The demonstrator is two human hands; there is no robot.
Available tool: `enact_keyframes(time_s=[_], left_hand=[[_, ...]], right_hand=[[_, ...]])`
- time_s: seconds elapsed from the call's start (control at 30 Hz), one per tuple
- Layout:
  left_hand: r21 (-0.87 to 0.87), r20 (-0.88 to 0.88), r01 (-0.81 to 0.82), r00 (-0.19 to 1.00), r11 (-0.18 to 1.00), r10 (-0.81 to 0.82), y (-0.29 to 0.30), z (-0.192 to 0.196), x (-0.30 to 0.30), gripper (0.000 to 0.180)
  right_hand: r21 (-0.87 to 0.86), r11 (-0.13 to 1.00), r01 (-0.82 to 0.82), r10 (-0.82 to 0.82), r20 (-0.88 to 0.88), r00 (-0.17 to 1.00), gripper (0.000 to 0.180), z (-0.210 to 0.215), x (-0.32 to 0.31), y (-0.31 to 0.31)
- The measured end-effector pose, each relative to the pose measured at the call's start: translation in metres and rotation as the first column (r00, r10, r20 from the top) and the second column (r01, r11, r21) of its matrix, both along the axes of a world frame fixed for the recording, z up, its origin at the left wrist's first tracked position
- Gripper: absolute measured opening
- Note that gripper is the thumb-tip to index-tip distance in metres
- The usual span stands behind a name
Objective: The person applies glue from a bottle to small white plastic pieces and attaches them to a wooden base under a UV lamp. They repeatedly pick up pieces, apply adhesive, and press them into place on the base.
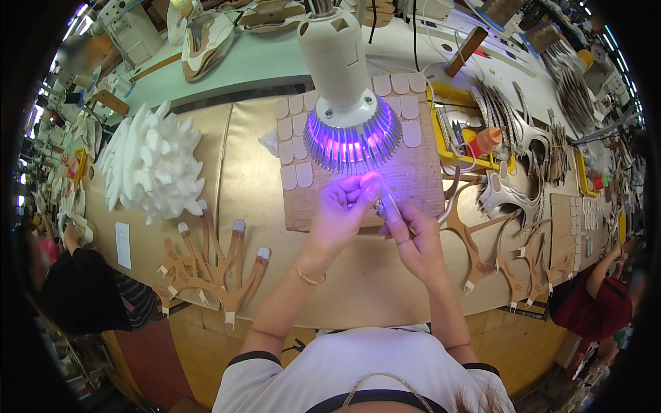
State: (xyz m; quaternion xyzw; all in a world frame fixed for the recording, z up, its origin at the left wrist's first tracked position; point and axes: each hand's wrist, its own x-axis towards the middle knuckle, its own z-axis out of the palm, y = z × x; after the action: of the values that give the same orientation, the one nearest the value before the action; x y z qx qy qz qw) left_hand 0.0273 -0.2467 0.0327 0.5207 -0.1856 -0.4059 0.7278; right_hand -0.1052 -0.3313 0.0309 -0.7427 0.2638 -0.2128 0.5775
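Under the purple-glowing lamp [352, 134], my left hand [337, 210] and my right hand [418, 244] meet over a small pale strip [388, 205]. The fingers of my left hand are closed at the strip's upper end. My right hand pinches its lower part, and the fingers cover much of it. Purple light washes over the strip and both hands, so its exact kind is hard to make out. Behind the hands lies a brown board [418, 172] carrying rows of pale rounded tabs [411, 133].
White foam pieces [155, 165] are heaped at left, above several tan shoe-upper pieces [234, 296]. On the right are more tan pieces [471, 251] and a yellow tray [441, 131] with an orange bottle [487, 140]. Other people work at both sides.
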Motion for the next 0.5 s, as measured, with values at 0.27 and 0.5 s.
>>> enact_keyframes(time_s=[0.27, 0.5], left_hand=[[0.028, -0.069, 0.049, 0.996, 0.998, -0.047, -0.0001, -0.0005, 0.0024, 0.024], [0.052, -0.039, 0.009, 0.999, 0.999, -0.007, -0.0053, 0.0003, -0.0044, 0.023]], right_hand=[[-0.057, 0.998, -0.015, 0.012, -0.059, 0.998, 0.019, 0.0032, 0.0004, -0.0003], [-0.083, 0.997, 0.01, -0.015, -0.068, 0.998, 0.021, 0.0047, -0.0018, 0.0013]])
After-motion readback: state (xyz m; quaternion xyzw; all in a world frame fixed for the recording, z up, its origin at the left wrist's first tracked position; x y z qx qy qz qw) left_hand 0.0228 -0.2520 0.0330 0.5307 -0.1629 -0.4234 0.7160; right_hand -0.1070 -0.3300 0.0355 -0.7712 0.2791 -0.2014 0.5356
